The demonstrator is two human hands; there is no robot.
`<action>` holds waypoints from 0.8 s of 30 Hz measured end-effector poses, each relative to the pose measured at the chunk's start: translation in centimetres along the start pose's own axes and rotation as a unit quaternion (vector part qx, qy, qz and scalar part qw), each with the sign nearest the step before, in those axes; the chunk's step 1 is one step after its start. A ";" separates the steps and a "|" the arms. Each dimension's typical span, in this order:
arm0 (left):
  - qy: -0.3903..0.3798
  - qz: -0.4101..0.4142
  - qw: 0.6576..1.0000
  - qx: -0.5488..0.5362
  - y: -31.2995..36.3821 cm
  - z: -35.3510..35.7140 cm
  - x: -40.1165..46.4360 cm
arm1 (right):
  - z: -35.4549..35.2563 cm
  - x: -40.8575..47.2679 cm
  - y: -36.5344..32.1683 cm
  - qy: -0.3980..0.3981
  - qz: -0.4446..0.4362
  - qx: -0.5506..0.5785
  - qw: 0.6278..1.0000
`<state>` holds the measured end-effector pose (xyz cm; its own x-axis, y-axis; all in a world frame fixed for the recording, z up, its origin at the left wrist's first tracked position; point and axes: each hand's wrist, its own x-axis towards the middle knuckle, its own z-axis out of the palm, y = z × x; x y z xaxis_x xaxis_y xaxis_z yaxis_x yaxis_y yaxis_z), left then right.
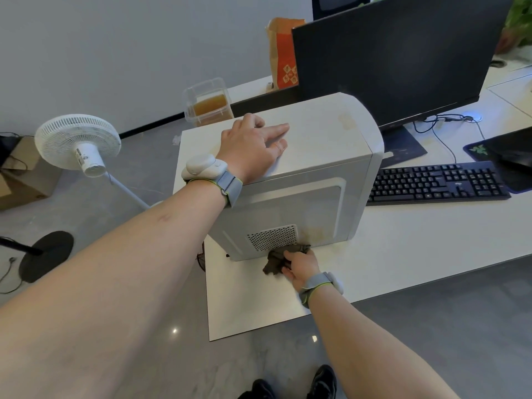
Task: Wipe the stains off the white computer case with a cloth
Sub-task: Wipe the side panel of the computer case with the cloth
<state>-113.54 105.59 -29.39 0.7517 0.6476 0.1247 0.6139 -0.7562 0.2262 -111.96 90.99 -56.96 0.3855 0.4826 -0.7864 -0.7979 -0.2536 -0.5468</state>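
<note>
The white computer case (319, 156) stands upright on the left end of the white desk (417, 240). My left hand (253, 145) rests flat on its top panel, fingers straight. My right hand (300, 266) grips a crumpled dark grey-brown cloth (275, 262) and presses it against the bottom edge of the case's near side panel, just below the vent grille (272, 236). A yellowish stain (318, 233) shows on the side panel to the right of the grille. Another faint stain (347, 120) marks the top near the front.
A black keyboard (437, 182) lies right of the case, with a black monitor (388, 59) behind it. A clear plastic box (208, 102) and an orange paper bag (283, 53) stand at the back. A white fan (77, 142) stands on the floor at left.
</note>
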 end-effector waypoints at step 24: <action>-0.002 0.002 1.000 0.001 -0.2 -0.1 0.0 | -1.7 -5.4 -6.9 0.016 -0.097 0.211 0.973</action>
<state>-113.66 105.75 -29.36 0.7550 0.6442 0.1225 0.6112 -0.7590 0.2242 -107.77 88.70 -49.38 0.5569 0.4585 -0.6926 -0.8251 0.2094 -0.5248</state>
